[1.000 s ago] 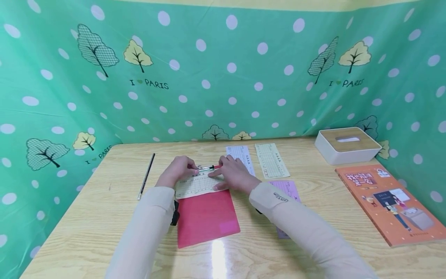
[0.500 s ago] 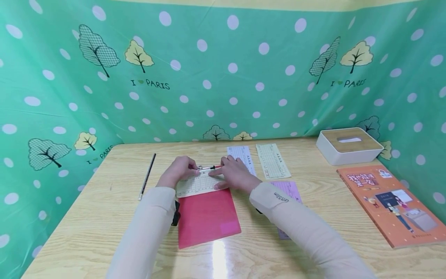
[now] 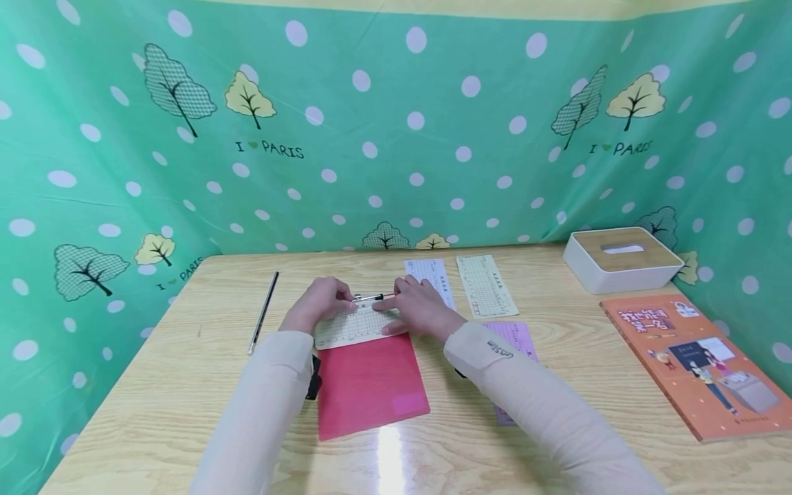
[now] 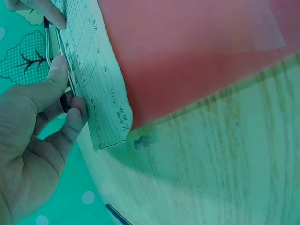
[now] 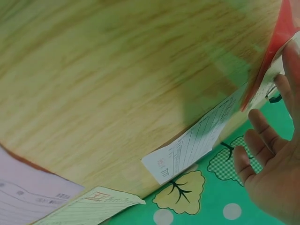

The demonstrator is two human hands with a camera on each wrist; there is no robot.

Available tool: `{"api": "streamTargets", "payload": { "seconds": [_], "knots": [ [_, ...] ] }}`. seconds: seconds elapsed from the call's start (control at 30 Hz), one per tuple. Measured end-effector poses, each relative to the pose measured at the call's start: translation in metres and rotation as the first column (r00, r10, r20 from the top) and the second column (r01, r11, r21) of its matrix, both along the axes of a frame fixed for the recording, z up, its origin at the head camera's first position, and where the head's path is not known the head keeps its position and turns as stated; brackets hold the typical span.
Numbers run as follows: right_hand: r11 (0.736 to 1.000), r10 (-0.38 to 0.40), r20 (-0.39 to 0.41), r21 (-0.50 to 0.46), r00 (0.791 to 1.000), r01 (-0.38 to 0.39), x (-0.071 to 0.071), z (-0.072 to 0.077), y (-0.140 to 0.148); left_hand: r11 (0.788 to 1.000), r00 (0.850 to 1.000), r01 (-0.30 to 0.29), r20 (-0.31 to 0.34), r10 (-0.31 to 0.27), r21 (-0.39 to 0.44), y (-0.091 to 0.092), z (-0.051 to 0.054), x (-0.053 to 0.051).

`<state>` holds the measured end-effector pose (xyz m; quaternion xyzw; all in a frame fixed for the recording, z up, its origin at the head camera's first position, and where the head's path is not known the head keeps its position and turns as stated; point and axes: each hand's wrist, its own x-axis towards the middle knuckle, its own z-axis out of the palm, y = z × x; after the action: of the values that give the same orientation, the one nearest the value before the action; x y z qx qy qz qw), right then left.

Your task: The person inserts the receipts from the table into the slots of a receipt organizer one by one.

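Red board point(image 3: 371, 385), one, lay flat near the middle of the desk point(image 3: 179, 412), its lower part bare and a paler patch showing towards its lower right corner. Cream slip point(image 3: 353, 330), printed with a ruled grid, one, lay crosswise over the upper part of the board, its left end slightly wavy in the left wrist view. Metal clip point(image 3: 369, 298), thin and dark-tipped, one, ran along the upper edge of the slip, between the two hands. Left hand point(image 3: 318, 302): thumb and fingers were pinched on the left part of the clip, at the edge of the slip. Right hand point(image 3: 423, 309): fingers were spread apart, the index reaching to the upper edge of the slip near the clip and the thumb resting towards the slip's right end; the other fingers stood clear of the paper. Both arms wore pale sleeves point(image 3: 532, 405), the right one lettered at the cuff. Pencil point(image 3: 264, 313), dark, one, lay slanted to the left of the board, well apart from it. White slip point(image 3: 430, 275), one, lay beyond the right hand, partly hidden by it; pale green slip point(image 3: 487, 285), one, lay just beside it. Lilac slip point(image 3: 513, 337), one, was partly hidden by the right sleeve. Tissue box point(image 3: 621, 265), white with a wood-toned top, stood at the far right, and orange book point(image 3: 696, 368), illustrated, lay in front of it. Green dotted cloth point(image 3: 383, 185), printed with trees, hung behind.
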<state>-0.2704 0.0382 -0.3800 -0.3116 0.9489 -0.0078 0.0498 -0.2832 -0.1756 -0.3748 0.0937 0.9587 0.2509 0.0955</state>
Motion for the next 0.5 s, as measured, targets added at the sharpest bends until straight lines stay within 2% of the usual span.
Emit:
{"api": "streamTargets", "payload": {
  "seconds": [0.27,0.5],
  "knots": [
    [1.000,-0.018,0.003,0.014,1.000,0.018,0.0001,0.0006,-0.0001,0.999,1.000,0.025,-0.003,-0.025,-0.023,0.0000,0.0007,-0.0036],
    [1.000,-0.028,0.023,0.008,0.999,0.027,0.0010,0.0007,-0.0004,0.995,0.997,0.071,-0.029,-0.073,-0.075,-0.0008,0.0018,-0.0046]
  ]
}}
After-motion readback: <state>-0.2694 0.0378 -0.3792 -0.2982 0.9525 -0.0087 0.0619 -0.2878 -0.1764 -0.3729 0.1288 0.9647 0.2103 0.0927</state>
